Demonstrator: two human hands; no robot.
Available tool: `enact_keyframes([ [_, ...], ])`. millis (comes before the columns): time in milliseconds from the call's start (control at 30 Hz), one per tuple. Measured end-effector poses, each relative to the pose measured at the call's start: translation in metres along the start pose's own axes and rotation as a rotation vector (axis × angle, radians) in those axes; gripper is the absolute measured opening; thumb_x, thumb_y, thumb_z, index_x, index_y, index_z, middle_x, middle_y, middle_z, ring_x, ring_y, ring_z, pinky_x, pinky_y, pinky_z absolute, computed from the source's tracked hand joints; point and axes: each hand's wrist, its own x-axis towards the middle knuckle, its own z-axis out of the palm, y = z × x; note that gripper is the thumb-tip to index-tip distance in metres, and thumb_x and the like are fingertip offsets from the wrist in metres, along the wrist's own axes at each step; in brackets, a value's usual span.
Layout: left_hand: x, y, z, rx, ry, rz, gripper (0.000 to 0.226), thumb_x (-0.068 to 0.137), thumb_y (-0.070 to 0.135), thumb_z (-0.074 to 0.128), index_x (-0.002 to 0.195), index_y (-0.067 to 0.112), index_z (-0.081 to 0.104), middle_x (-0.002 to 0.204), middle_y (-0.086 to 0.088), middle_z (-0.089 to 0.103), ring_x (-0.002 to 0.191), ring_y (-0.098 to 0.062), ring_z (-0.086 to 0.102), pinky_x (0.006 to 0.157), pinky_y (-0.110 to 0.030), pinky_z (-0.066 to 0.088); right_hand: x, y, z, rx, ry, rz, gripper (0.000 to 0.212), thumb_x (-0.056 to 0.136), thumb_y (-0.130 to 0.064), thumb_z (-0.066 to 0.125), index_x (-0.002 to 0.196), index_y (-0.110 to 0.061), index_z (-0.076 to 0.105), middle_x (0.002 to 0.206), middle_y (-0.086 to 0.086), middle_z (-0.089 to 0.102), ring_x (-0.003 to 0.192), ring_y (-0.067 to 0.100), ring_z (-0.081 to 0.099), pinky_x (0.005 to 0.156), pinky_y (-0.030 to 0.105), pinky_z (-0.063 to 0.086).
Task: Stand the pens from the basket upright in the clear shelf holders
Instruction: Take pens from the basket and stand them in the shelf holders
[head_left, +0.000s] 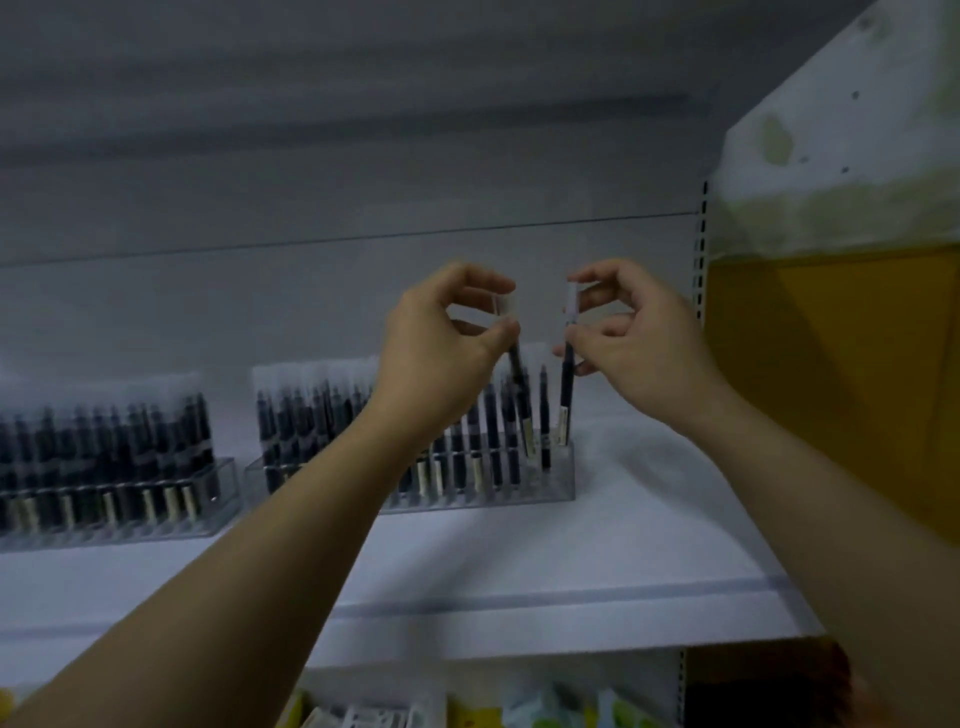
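Fingertips (506, 328) of the left hand (441, 353) pinch the left pen (522, 400) near its cap; the right hand (644, 343) pinches the right pen (567, 384) likewise — both shafts near upright, lower ends straight below the fingers, at the right-end slots of the clear holder (545, 489).

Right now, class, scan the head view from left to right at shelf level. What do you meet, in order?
far-left clear holder → left hand → left hand's pen → right hand's pen → right hand → slotted upright → yellow panel
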Motion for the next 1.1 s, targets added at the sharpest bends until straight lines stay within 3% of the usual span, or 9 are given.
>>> enact_keyframes([
  [167, 0.025, -0.012, 0.022, 0.053, 0.012, 0.055, 0.022, 0.087, 0.015, 0.07, 0.102, 0.029, 0.062, 0.101, 0.013, 0.063, 0.068, -0.003, 0.068, 0.059, -0.021, 0.057, 0.024, 0.023, 0.007, 0.007, 0.032, 0.005, 0.035, 0.084, -0.004, 0.069, 0.111, -0.022, 0.056, 0.101, 0.002, 0.062, 0.067, 0.02, 0.072, 0.061, 0.039, 0.06],
  [333, 0.035, -0.029, 0.039, 0.064, -0.036, 0.066, 0.029, 0.09, 0.015, 0.067, 0.115, 0.028, 0.059, 0.099, 0.017, 0.059, 0.07, 0.001, 0.066, 0.055, -0.013, 0.052, 0.028, 0.047, 0.018, 0.02, 0.085, 0.02, 0.036, 0.084, -0.003, 0.068, 0.111, -0.023, 0.057, 0.098, 0.001, 0.061, 0.065, 0.02, 0.069, 0.058, 0.041, 0.06],
  [500, 0.042, -0.039, 0.039, 0.132, -0.027, 0.081, 0.024, 0.089, 0.016, 0.067, 0.104, 0.032, 0.058, 0.1, 0.02, 0.059, 0.072, 0.002, 0.064, 0.059, -0.013, 0.053, 0.026, 0.062, 0.02, 0.031, 0.107, 0.023, 0.036, 0.082, -0.005, 0.07, 0.112, -0.023, 0.059, 0.09, -0.007, 0.06, 0.064, 0.022, 0.068, 0.063, 0.047, 0.059],
  [567, 0.043, -0.041, 0.038, 0.123, -0.025, 0.066, 0.023, 0.089, 0.016, 0.067, 0.103, 0.031, 0.058, 0.101, 0.016, 0.06, 0.07, 0.0, 0.066, 0.051, -0.013, 0.049, 0.023, 0.064, 0.02, -0.008, 0.098, -0.004, 0.037, 0.081, -0.006, 0.072, 0.11, -0.025, 0.06, 0.082, -0.003, 0.062, 0.067, 0.017, 0.068, 0.068, 0.044, 0.059],
  [633, 0.045, -0.042, 0.035, 0.105, -0.026, 0.043, 0.022, 0.089, 0.016, 0.067, 0.102, 0.031, 0.058, 0.1, 0.014, 0.061, 0.069, -0.002, 0.067, 0.048, -0.013, 0.047, 0.018, 0.066, 0.02, -0.039, 0.065, -0.028, 0.039, 0.08, -0.008, 0.073, 0.108, -0.032, 0.059, 0.082, -0.004, 0.062, 0.07, 0.01, 0.066, 0.068, 0.032, 0.058],
  [733, 0.046, -0.041, 0.031, 0.115, -0.028, 0.041, 0.024, 0.087, 0.016, 0.069, 0.098, 0.034, 0.058, 0.099, 0.014, 0.062, 0.067, -0.003, 0.068, 0.053, -0.02, 0.054, 0.01, 0.066, 0.023, -0.09, -0.011, -0.066, 0.042, 0.08, -0.01, 0.074, 0.106, -0.038, 0.056, 0.093, -0.013, 0.06, 0.074, 0.004, 0.063, 0.061, 0.017, 0.053],
  [933, 0.04, -0.042, 0.025, 0.129, -0.059, 0.055, 0.023, 0.087, 0.018, 0.07, 0.101, 0.034, 0.061, 0.101, 0.015, 0.063, 0.071, -0.002, 0.068, 0.057, -0.019, 0.055, 0.001, 0.068, 0.026, -0.185, -0.074, -0.145, 0.038, 0.079, -0.009, 0.074, 0.113, -0.022, 0.063, 0.104, -0.008, 0.058, 0.088, 0.002, 0.059, 0.061, 0.013, 0.052],
  [1033, 0.034, -0.046, 0.025, 0.169, -0.088, 0.037, 0.023, 0.087, 0.019, 0.07, 0.1, 0.034, 0.06, 0.099, 0.017, 0.062, 0.081, 0.0, 0.066, 0.065, -0.015, 0.055, -0.002, 0.069, 0.026, -0.2, -0.059, -0.154, 0.035, 0.081, -0.013, 0.071, 0.113, -0.024, 0.063, 0.105, -0.008, 0.057, 0.091, 0.005, 0.06, 0.063, 0.018, 0.054],
  [1100, 0.03, -0.047, 0.027, 0.249, -0.119, 0.06, 0.023, 0.085, 0.02, 0.071, 0.099, 0.034, 0.06, 0.095, 0.02, 0.062, 0.088, 0.002, 0.062, 0.076, -0.006, 0.048, -0.003, 0.069, 0.026, -0.222, -0.033, -0.168, 0.032, 0.083, -0.014, 0.068, 0.113, -0.025, 0.063, 0.106, -0.008, 0.057, 0.092, 0.006, 0.06, 0.063, 0.024, 0.055],
])
